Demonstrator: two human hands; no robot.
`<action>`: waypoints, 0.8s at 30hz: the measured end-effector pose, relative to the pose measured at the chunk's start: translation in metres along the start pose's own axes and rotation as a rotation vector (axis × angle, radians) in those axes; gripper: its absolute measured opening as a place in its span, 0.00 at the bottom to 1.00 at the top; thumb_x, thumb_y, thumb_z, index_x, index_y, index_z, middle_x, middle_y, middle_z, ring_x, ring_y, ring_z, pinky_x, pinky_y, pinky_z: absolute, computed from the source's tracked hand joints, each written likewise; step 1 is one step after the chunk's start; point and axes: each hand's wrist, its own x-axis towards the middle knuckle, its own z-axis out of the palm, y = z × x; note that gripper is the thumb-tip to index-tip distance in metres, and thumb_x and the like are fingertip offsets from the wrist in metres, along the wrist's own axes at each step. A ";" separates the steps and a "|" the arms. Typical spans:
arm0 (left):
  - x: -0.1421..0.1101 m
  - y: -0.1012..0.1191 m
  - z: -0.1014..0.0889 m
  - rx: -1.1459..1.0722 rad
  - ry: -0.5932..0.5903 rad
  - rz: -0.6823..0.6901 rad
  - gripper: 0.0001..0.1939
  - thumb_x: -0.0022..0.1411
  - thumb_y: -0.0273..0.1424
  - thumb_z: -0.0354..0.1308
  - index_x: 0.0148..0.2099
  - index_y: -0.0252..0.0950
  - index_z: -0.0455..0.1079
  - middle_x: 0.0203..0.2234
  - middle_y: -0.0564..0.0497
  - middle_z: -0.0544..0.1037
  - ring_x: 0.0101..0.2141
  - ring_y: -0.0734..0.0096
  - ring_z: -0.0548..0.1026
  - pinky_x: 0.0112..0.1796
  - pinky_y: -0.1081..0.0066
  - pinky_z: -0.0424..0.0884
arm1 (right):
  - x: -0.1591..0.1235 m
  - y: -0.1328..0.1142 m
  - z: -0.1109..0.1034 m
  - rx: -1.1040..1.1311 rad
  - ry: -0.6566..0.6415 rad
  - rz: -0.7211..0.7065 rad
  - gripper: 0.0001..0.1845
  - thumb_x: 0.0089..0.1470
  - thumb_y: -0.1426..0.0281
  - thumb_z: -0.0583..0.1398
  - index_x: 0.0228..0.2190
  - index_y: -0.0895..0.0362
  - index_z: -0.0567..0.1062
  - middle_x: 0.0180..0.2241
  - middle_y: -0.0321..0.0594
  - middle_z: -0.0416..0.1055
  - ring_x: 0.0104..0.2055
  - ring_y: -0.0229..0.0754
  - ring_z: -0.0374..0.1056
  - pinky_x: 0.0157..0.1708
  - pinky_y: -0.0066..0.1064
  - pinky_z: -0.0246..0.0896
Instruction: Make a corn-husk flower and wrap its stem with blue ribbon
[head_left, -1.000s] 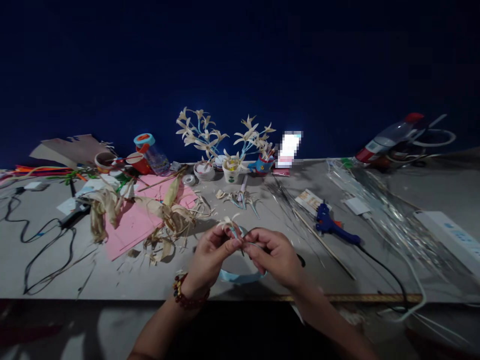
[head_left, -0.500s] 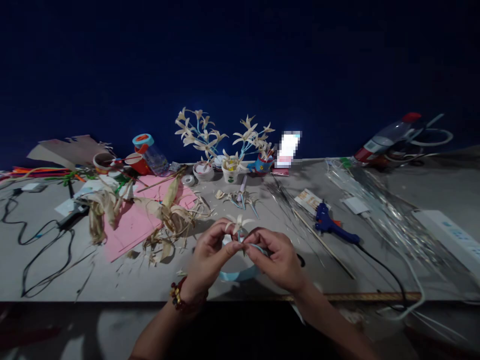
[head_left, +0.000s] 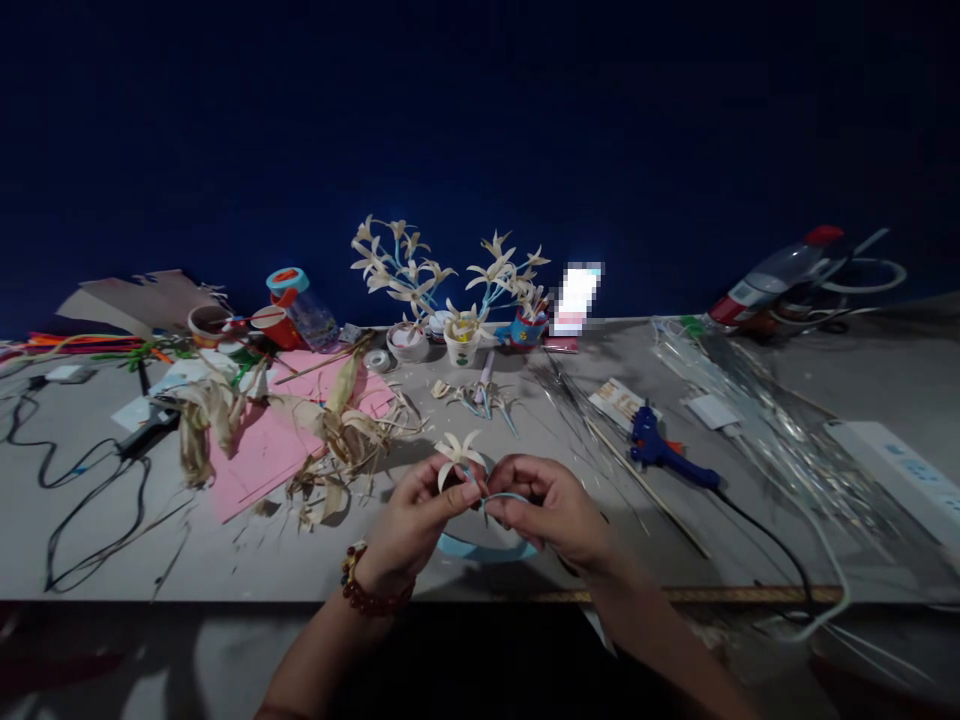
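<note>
Near the front of the table, my left hand (head_left: 433, 505) pinches the light-blue stem of a cream flower (head_left: 457, 455) with several narrow petals, which looks made of dried husk. My right hand (head_left: 551, 510) is closed on a thin light-blue strip (head_left: 506, 497) running to that stem; the two hands' fingertips almost meet there. A wider light-blue band (head_left: 480, 550) curves on the table below my hands, partly covered by them. Just beyond lie a few small loose flowers (head_left: 480, 400) with blue stems.
Branches of finished flowers (head_left: 409, 270) stand at the back beside a lit phone (head_left: 577, 300). Pink paper (head_left: 259, 460) and dried husks (head_left: 349, 440) lie left. To the right are a blue glue gun (head_left: 667, 450), wires (head_left: 787, 420), a power strip (head_left: 900, 465) and a tilted bottle (head_left: 780, 280).
The flower has tipped left and a little lower, turning its open face toward me. My left fingers have shifted along the stem; the right hand stays close beside it.
</note>
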 end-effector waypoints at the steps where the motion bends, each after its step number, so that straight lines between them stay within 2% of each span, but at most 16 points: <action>1: 0.000 0.000 0.000 -0.001 -0.002 -0.006 0.10 0.51 0.33 0.71 0.31 0.33 0.76 0.29 0.52 0.74 0.31 0.74 0.71 0.36 0.73 0.66 | 0.000 0.000 0.000 0.006 0.004 0.006 0.17 0.48 0.59 0.68 0.29 0.57 0.71 0.19 0.27 0.62 0.15 0.27 0.50 0.14 0.21 0.46; 4: 0.000 -0.001 -0.001 0.028 0.026 0.005 0.09 0.52 0.32 0.71 0.32 0.35 0.75 0.30 0.52 0.76 0.34 0.72 0.72 0.38 0.73 0.67 | 0.000 -0.003 -0.002 -0.037 0.014 -0.047 0.15 0.47 0.62 0.69 0.29 0.57 0.71 0.23 0.30 0.65 0.21 0.29 0.55 0.21 0.21 0.52; 7: -0.001 -0.004 -0.006 0.168 0.064 0.064 0.07 0.55 0.32 0.69 0.34 0.36 0.75 0.32 0.51 0.77 0.36 0.70 0.73 0.40 0.72 0.68 | -0.002 -0.007 -0.005 -0.180 0.017 -0.132 0.12 0.52 0.62 0.66 0.29 0.58 0.72 0.25 0.32 0.66 0.25 0.31 0.58 0.25 0.22 0.53; 10: 0.000 -0.005 -0.009 0.353 0.069 0.152 0.06 0.59 0.32 0.66 0.34 0.36 0.73 0.31 0.51 0.75 0.36 0.70 0.72 0.41 0.70 0.67 | -0.005 -0.012 -0.006 -0.364 0.051 -0.214 0.11 0.57 0.62 0.61 0.30 0.58 0.74 0.26 0.34 0.69 0.28 0.34 0.62 0.28 0.25 0.56; 13: 0.002 -0.002 -0.008 0.485 0.061 0.264 0.06 0.61 0.31 0.63 0.33 0.36 0.70 0.30 0.52 0.71 0.35 0.70 0.69 0.40 0.71 0.65 | -0.008 -0.014 -0.005 -0.528 0.091 -0.270 0.09 0.57 0.63 0.61 0.33 0.57 0.74 0.29 0.36 0.73 0.31 0.37 0.66 0.32 0.26 0.59; 16: 0.004 0.001 -0.005 0.584 0.053 0.370 0.07 0.62 0.29 0.62 0.31 0.37 0.69 0.29 0.53 0.69 0.34 0.70 0.68 0.39 0.71 0.64 | -0.011 -0.015 -0.002 -0.633 0.151 -0.297 0.07 0.57 0.66 0.61 0.32 0.57 0.73 0.27 0.34 0.72 0.29 0.36 0.66 0.30 0.25 0.57; 18: 0.005 0.002 -0.005 0.556 0.049 0.339 0.07 0.60 0.30 0.63 0.30 0.36 0.69 0.28 0.52 0.69 0.34 0.70 0.68 0.38 0.71 0.64 | -0.012 -0.015 0.001 -0.708 0.195 -0.343 0.06 0.57 0.68 0.61 0.30 0.56 0.73 0.24 0.32 0.70 0.27 0.35 0.65 0.29 0.25 0.56; 21: 0.005 0.000 -0.007 0.320 0.048 0.144 0.09 0.56 0.32 0.67 0.31 0.35 0.71 0.29 0.51 0.71 0.33 0.70 0.69 0.36 0.72 0.65 | -0.012 -0.017 0.003 -0.794 0.217 -0.432 0.06 0.57 0.69 0.62 0.28 0.56 0.74 0.24 0.32 0.71 0.27 0.34 0.66 0.30 0.26 0.56; 24: 0.004 -0.001 -0.009 0.118 0.045 -0.026 0.12 0.50 0.33 0.72 0.31 0.34 0.72 0.28 0.52 0.73 0.31 0.72 0.69 0.34 0.73 0.65 | -0.011 -0.019 -0.001 -0.759 0.160 -0.381 0.07 0.57 0.67 0.63 0.29 0.56 0.77 0.25 0.33 0.73 0.28 0.35 0.67 0.31 0.26 0.57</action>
